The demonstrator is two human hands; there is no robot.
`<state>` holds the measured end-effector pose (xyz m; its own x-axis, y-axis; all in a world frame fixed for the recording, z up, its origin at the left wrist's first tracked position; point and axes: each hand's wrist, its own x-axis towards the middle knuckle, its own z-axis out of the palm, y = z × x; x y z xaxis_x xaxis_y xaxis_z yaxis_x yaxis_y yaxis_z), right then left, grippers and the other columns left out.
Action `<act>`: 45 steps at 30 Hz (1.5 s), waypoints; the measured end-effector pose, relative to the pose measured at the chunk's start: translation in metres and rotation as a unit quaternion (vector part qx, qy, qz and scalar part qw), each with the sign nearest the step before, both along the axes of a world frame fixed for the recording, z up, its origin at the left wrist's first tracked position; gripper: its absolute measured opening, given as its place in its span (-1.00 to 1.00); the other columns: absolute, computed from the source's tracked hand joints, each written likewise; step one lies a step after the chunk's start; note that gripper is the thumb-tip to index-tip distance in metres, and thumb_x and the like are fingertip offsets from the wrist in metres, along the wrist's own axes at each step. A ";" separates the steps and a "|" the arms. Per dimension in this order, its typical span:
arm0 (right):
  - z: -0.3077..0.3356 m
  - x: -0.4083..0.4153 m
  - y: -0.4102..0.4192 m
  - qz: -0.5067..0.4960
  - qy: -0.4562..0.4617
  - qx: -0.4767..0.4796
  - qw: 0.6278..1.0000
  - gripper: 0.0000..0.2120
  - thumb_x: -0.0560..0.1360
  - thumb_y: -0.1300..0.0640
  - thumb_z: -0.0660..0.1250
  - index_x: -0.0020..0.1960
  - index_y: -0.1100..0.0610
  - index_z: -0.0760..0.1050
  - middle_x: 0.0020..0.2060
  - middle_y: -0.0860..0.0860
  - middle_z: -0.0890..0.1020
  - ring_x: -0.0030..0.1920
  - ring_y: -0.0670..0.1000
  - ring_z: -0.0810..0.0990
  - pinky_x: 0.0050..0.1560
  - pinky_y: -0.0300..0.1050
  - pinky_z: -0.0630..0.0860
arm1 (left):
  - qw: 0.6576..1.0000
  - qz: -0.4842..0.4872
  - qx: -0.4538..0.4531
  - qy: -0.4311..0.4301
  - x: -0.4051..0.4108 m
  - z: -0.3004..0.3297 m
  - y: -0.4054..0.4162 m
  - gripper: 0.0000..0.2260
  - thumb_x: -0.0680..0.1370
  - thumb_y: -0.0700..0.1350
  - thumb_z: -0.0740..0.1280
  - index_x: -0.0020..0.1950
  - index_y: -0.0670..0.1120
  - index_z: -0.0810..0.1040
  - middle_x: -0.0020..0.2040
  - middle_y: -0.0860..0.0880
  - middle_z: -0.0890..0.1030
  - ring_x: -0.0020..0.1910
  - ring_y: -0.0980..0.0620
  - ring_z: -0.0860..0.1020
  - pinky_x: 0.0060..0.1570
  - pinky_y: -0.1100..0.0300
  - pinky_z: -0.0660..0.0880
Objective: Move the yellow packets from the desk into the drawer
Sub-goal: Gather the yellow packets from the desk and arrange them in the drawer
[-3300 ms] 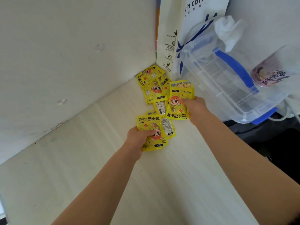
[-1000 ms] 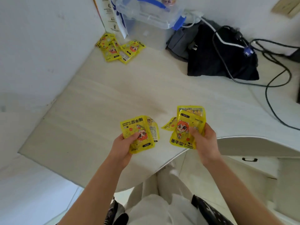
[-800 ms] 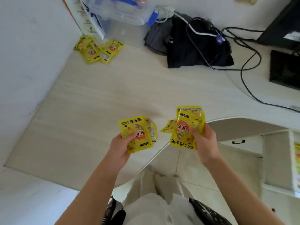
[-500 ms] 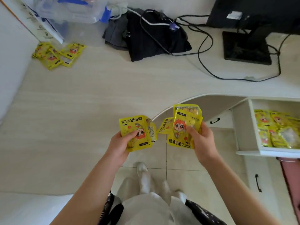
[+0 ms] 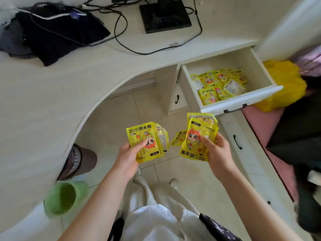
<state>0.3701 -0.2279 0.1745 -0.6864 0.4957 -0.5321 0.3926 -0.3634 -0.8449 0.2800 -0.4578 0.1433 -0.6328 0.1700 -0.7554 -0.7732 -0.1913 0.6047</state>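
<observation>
My left hand (image 5: 127, 158) grips a small stack of yellow packets (image 5: 147, 138) with a cartoon figure on the front. My right hand (image 5: 218, 152) holds another stack of yellow packets (image 5: 198, 134), fanned out. Both hands hover over the tiled floor, in front of the desk's curved edge. The white drawer (image 5: 241, 101) stands pulled out up and to the right of my right hand. Several more yellow packets (image 5: 218, 86) lie inside it.
The pale desk (image 5: 52, 94) curves around on the left and back. It carries a black cloth bundle (image 5: 57, 32), cables and a black monitor base (image 5: 165, 16). A green cup (image 5: 60, 197) and a brown cup (image 5: 81, 160) sit at lower left. Closed drawers (image 5: 238, 143) lie below the open one.
The view has swung right from the desk corner to the open drawer. Both hands carried their packets off the desk and now hold them over the floor.
</observation>
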 end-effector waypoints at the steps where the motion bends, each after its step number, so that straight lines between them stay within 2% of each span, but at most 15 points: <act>1: -0.001 0.010 0.014 -0.009 -0.004 -0.001 1.000 -0.82 0.53 0.27 0.30 0.10 0.13 0.56 0.00 0.19 0.69 0.03 0.30 0.65 0.06 0.36 0.55 | 1.000 -0.006 -0.003 -0.005 0.006 -0.001 0.016 -0.79 0.47 -0.29 0.41 0.09 -0.19 0.63 0.00 -0.19 0.70 -0.07 -0.13 0.68 -0.13 -0.05 0.62; 5: -0.001 0.038 0.062 -0.027 -0.007 -0.026 0.999 -0.81 0.53 0.30 0.28 0.08 0.12 0.57 -0.01 0.19 0.69 0.02 0.30 0.65 0.03 0.36 0.56 | 0.999 -0.042 -0.006 -0.014 0.018 0.001 0.075 -0.77 0.48 -0.30 0.40 0.13 -0.21 0.61 0.00 -0.19 0.70 -0.10 -0.11 0.68 -0.29 0.02 0.63; 12: -0.005 0.035 0.131 -0.074 0.003 -0.059 0.996 -0.77 0.54 0.31 0.27 0.18 0.19 0.51 0.01 0.18 0.69 -0.05 0.19 0.70 -0.13 0.12 0.62 | 0.997 -0.075 0.012 -0.009 -0.009 0.007 0.156 -0.85 0.49 -0.31 0.39 0.05 -0.18 0.61 -0.07 -0.15 0.72 -0.14 -0.06 0.71 -0.21 0.00 0.65; 17: -0.011 0.001 0.184 -0.089 0.004 -0.056 0.994 -0.77 0.54 0.30 0.27 0.18 0.18 0.52 0.02 0.17 0.69 -0.02 0.20 0.69 -0.05 0.19 0.60 | 0.997 -0.069 0.034 -0.011 -0.045 0.001 0.206 -0.82 0.49 -0.30 0.38 0.09 -0.18 0.61 -0.03 -0.16 0.72 -0.12 -0.07 0.70 -0.15 -0.03 0.64; 21: -0.014 -0.045 0.233 -0.077 -0.013 -0.031 0.996 -0.78 0.53 0.30 0.28 0.16 0.15 0.53 -0.01 0.13 0.70 -0.02 0.20 0.68 0.04 0.26 0.58 | 0.997 -0.073 0.033 -0.022 -0.082 -0.008 0.249 -0.82 0.50 -0.31 0.38 0.08 -0.18 0.61 -0.02 -0.17 0.71 -0.12 -0.07 0.70 -0.19 -0.01 0.65; 26: -0.018 -0.096 0.288 -0.071 -0.028 -0.024 0.997 -0.78 0.52 0.32 0.28 0.12 0.12 0.53 0.03 0.16 0.68 0.03 0.22 0.67 0.05 0.29 0.57 | 0.997 -0.068 0.002 -0.041 -0.120 -0.016 0.299 -0.85 0.50 -0.31 0.39 0.04 -0.18 0.62 -0.06 -0.15 0.72 -0.15 -0.06 0.71 -0.27 0.02 0.64; 28: -0.025 -0.115 0.309 -0.064 -0.036 -0.020 0.997 -0.78 0.52 0.31 0.30 0.13 0.12 0.53 0.04 0.18 0.68 0.04 0.23 0.67 0.05 0.33 0.56 | 0.997 -0.055 -0.008 -0.059 -0.135 -0.023 0.317 -0.77 0.48 -0.29 0.41 0.13 -0.19 0.61 0.02 -0.18 0.70 -0.05 -0.10 0.69 -0.20 0.00 0.64; 30: -0.034 -0.134 0.328 -0.056 -0.047 -0.012 0.997 -0.77 0.51 0.27 0.33 0.17 0.14 0.51 0.05 0.17 0.68 0.03 0.21 0.67 0.06 0.34 0.56 | 0.996 -0.043 -0.028 -0.073 -0.147 -0.029 0.335 -0.70 0.45 -0.27 0.45 0.17 -0.18 0.60 0.05 -0.18 0.69 0.05 -0.15 0.66 -0.04 -0.08 0.62; 32: -0.042 -0.152 0.344 -0.036 -0.058 -0.001 0.998 -0.75 0.52 0.22 0.34 0.19 0.14 0.48 0.04 0.14 0.68 0.01 0.17 0.69 0.05 0.29 0.58 | 0.995 -0.036 -0.036 -0.087 -0.157 -0.028 0.354 -0.57 0.33 -0.21 0.54 0.18 -0.17 0.59 0.11 -0.16 0.67 0.16 -0.17 0.61 0.19 -0.19 0.50; 34: -0.050 -0.169 0.359 -0.011 -0.065 0.010 0.998 -0.76 0.52 0.20 0.33 0.19 0.14 0.48 0.03 0.12 0.68 -0.01 0.14 0.69 0.03 0.24 0.61 | 0.993 -0.014 -0.055 -0.103 -0.166 -0.032 0.369 -0.43 0.27 -0.17 0.58 0.24 -0.18 0.53 0.27 -0.10 0.57 0.32 -0.12 0.49 0.37 -0.17 0.33; 36: -0.057 -0.185 0.371 0.013 -0.072 0.010 0.997 -0.75 0.53 0.20 0.33 0.20 0.14 0.48 0.03 0.12 0.68 -0.01 0.14 0.69 0.02 0.22 0.62 | 0.991 0.013 -0.076 -0.114 -0.176 -0.044 0.381 -0.28 0.22 -0.12 0.63 0.33 -0.16 0.47 0.35 -0.08 0.48 0.39 -0.09 0.41 0.42 -0.11 0.27; 38: -0.068 -0.200 0.384 0.037 -0.087 0.008 0.995 -0.76 0.52 0.20 0.34 0.19 0.12 0.48 0.02 0.11 0.68 0.00 0.14 0.69 0.03 0.21 0.61 | 0.989 0.033 -0.081 -0.121 -0.184 -0.058 0.391 -0.07 0.00 -0.03 0.68 0.33 -0.12 0.47 0.36 -0.15 0.50 0.35 -0.13 0.46 0.40 -0.13 0.31; 39: -0.073 -0.206 0.390 0.052 -0.096 0.010 0.994 -0.75 0.52 0.19 0.35 0.19 0.11 0.48 0.02 0.10 0.68 0.00 0.13 0.68 0.04 0.21 0.61 | 0.988 0.045 -0.087 -0.122 -0.187 -0.064 0.397 -0.06 0.00 0.00 0.67 0.34 -0.12 0.45 0.38 -0.15 0.49 0.35 -0.14 0.46 0.41 -0.13 0.29; 43: -0.090 -0.232 0.410 0.108 -0.130 0.015 0.985 -0.67 0.52 0.16 0.36 0.26 0.14 0.44 0.06 0.10 0.66 0.05 0.13 0.66 0.08 0.15 0.60 | 0.983 0.073 -0.092 -0.142 -0.195 -0.061 0.429 -0.29 0.45 -0.04 0.47 0.52 -0.09 0.23 0.55 -0.11 0.21 0.55 -0.10 0.12 0.50 -0.03 0.02; 45: -0.100 -0.244 0.415 0.129 -0.149 0.031 0.980 -0.70 0.52 0.15 0.35 0.23 0.15 0.44 0.03 0.09 0.65 0.00 0.09 0.64 0.04 0.08 0.61 | 0.982 0.092 -0.083 -0.144 -0.200 -0.069 0.436 -0.32 0.47 -0.03 0.44 0.52 -0.07 0.23 0.56 -0.11 0.19 0.56 -0.10 0.10 0.50 -0.01 0.02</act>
